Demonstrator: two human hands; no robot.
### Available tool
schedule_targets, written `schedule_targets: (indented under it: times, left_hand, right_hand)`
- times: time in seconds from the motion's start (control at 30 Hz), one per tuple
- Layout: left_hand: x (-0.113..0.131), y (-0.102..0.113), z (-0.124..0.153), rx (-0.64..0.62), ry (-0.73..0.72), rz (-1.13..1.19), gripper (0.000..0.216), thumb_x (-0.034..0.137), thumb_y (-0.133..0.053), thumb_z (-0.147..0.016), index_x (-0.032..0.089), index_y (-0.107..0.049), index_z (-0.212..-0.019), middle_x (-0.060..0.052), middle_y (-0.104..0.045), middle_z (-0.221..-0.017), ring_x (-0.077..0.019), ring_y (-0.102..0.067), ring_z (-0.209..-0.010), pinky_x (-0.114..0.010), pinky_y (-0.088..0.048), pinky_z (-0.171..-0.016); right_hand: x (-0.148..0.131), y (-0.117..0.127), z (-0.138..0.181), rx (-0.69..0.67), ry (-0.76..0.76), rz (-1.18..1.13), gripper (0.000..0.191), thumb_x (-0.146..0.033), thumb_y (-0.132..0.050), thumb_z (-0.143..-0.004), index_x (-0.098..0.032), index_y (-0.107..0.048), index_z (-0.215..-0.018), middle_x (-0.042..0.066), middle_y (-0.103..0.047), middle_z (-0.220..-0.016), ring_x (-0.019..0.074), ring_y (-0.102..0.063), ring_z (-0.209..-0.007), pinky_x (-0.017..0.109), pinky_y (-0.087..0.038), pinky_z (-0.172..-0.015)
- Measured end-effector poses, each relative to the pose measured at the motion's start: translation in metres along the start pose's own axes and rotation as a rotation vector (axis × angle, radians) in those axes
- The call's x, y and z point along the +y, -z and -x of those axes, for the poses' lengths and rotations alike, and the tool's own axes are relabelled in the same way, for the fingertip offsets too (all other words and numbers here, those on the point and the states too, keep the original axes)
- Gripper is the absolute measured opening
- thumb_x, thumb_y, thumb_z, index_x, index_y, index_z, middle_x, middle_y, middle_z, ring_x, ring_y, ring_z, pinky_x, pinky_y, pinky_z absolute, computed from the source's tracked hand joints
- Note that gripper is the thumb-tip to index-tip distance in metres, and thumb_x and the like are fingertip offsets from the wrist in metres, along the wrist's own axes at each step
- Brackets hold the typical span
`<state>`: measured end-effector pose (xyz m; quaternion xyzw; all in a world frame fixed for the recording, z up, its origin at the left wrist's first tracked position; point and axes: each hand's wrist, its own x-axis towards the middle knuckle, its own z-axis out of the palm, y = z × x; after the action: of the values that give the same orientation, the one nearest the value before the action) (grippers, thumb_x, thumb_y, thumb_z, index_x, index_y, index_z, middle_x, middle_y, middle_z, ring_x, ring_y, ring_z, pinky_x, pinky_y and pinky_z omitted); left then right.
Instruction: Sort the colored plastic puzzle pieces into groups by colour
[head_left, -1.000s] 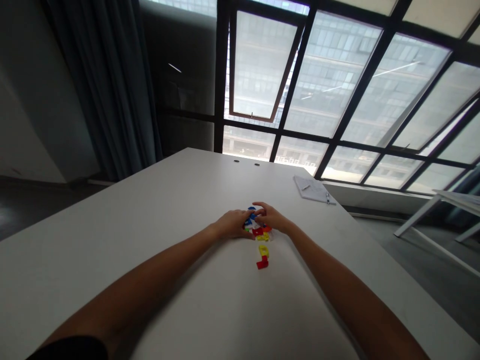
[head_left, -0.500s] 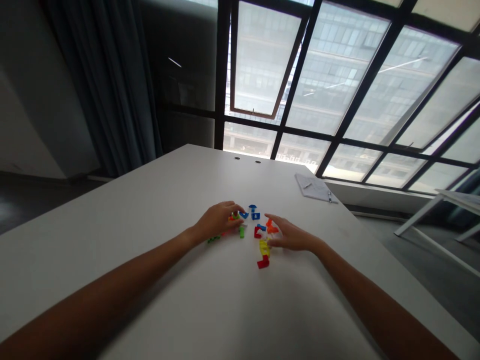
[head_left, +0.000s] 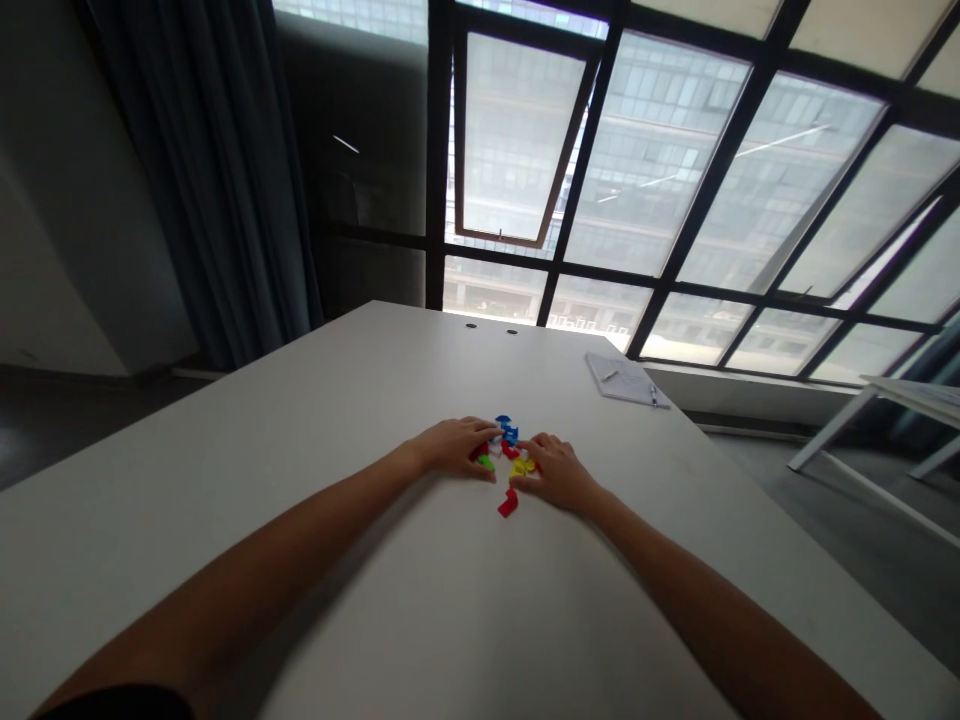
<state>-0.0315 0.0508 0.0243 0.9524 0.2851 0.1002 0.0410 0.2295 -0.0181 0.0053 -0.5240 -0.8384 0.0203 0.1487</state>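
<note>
Fingers parted, the left hand (head_left: pixel 455 447) and right hand (head_left: pixel 560 474) partly hide green piece (head_left: pixel 487 462) and yellow pieces (head_left: pixel 520 467).

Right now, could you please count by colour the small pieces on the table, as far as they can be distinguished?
Minimum counts:
Blue pieces: 2
Red pieces: 2
Yellow pieces: 1
Green pieces: 1
Whitish pieces: 1
Total: at least 7
Overlaps, the left hand and the right hand may hide others.
</note>
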Motion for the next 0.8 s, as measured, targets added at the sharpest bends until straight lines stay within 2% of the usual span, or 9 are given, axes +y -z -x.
schedule_targets:
  times: [0.07, 0.17, 0.27, 0.37, 0.47, 0.53, 0.6, 0.7, 0.8]
  left_hand:
    - [0.003, -0.005, -0.007, 0.046, 0.065, -0.033, 0.074, 0.077, -0.057, -0.085, 0.030, -0.059, -0.141, -0.011, -0.066, -0.134, -0.0322, -0.060, -0.122, -0.042, -0.047, -0.101]
    - [0.007, -0.010, -0.010, 0.137, 0.169, -0.062, 0.061, 0.075, -0.054, -0.089, 0.027, -0.068, -0.125, -0.010, -0.070, -0.115, -0.0297, -0.063, -0.107, -0.038, -0.050, -0.088]
    - [0.012, -0.008, -0.008, 0.230, 0.210, -0.030, 0.056, 0.073, -0.059, -0.088, 0.026, -0.067, -0.116, -0.008, -0.069, -0.108, -0.0274, -0.061, -0.102, -0.036, -0.048, -0.084]
    - [0.019, -0.001, -0.001, 0.320, 0.218, -0.018, 0.053, 0.071, -0.061, -0.088, 0.024, -0.065, -0.113, -0.008, -0.067, -0.107, -0.0268, -0.059, -0.100, -0.037, -0.046, -0.086]
    - [0.025, 0.004, 0.013, 0.334, 0.210, -0.037, 0.058, 0.074, -0.064, -0.083, 0.022, -0.063, -0.109, -0.009, -0.066, -0.108, -0.0279, -0.059, -0.099, -0.040, -0.046, -0.088]
    - [0.025, 0.003, 0.027, 0.309, 0.221, -0.050, 0.068, 0.079, -0.068, -0.075, 0.021, -0.062, -0.109, -0.009, -0.065, -0.108, -0.0291, -0.059, -0.098, -0.043, -0.047, -0.089]
    - [0.022, -0.001, 0.041, 0.283, 0.235, -0.040, 0.076, 0.082, -0.071, -0.068, 0.020, -0.061, -0.111, -0.010, -0.065, -0.112, -0.0310, -0.060, -0.103, -0.046, -0.047, -0.093]
    - [0.014, -0.011, 0.057, 0.266, 0.233, 0.039, 0.085, 0.082, -0.073, -0.065, 0.021, -0.060, -0.123, -0.014, -0.059, -0.133, -0.0350, -0.055, -0.124, -0.048, -0.044, -0.107]
    - [0.009, -0.019, 0.061, 0.226, 0.259, 0.140, 0.101, 0.079, -0.075, -0.067, 0.023, -0.047, -0.146, -0.016, -0.044, -0.155, -0.0371, -0.043, -0.142, -0.048, -0.039, -0.116]
  right_hand:
    - [0.002, -0.008, -0.001, 0.095, -0.023, -0.006, 0.049, -0.057, -0.069, -0.088, -0.022, -0.064, -0.122, 0.011, -0.064, -0.116, 0.0293, -0.058, -0.109, 0.045, -0.043, -0.097]
    - [0.004, -0.016, -0.003, 0.174, -0.054, -0.035, 0.040, -0.056, -0.072, -0.087, -0.021, -0.063, -0.104, 0.009, -0.067, -0.104, 0.0269, -0.060, -0.099, 0.042, -0.044, -0.092]
    - [0.007, -0.019, -0.002, 0.204, -0.047, -0.099, 0.035, -0.050, -0.074, -0.087, -0.022, -0.061, -0.102, 0.007, -0.068, -0.098, 0.0257, -0.061, -0.093, 0.041, -0.045, -0.090]
    - [0.009, -0.018, -0.001, 0.232, 0.037, -0.171, 0.032, -0.041, -0.073, -0.089, -0.022, -0.061, -0.111, 0.007, -0.069, -0.102, 0.0258, -0.063, -0.096, 0.043, -0.045, -0.094]
    - [0.008, -0.017, -0.002, 0.232, 0.131, -0.210, 0.049, -0.043, -0.073, -0.090, -0.022, -0.056, -0.130, 0.011, -0.068, -0.118, 0.0283, -0.062, -0.110, 0.046, -0.043, -0.102]
    - [0.007, -0.016, -0.007, 0.222, 0.154, -0.215, 0.065, -0.048, -0.072, -0.090, -0.022, -0.048, -0.144, 0.014, -0.060, -0.138, 0.0312, -0.055, -0.127, 0.049, -0.040, -0.110]
    - [0.006, -0.017, -0.014, 0.189, 0.144, -0.202, 0.069, -0.052, -0.068, -0.092, -0.023, -0.044, -0.150, 0.015, -0.050, -0.152, 0.0335, -0.045, -0.141, 0.052, -0.034, -0.117]
    - [0.002, -0.020, -0.027, 0.144, 0.093, -0.177, 0.060, -0.054, -0.063, -0.094, -0.024, -0.053, -0.145, 0.015, -0.051, -0.152, 0.0348, -0.045, -0.141, 0.054, -0.032, -0.118]
    - [-0.002, -0.022, -0.036, 0.173, 0.068, -0.224, 0.056, -0.053, -0.065, -0.093, -0.023, -0.057, -0.140, 0.014, -0.060, -0.142, 0.0324, -0.055, -0.131, 0.051, -0.039, -0.113]
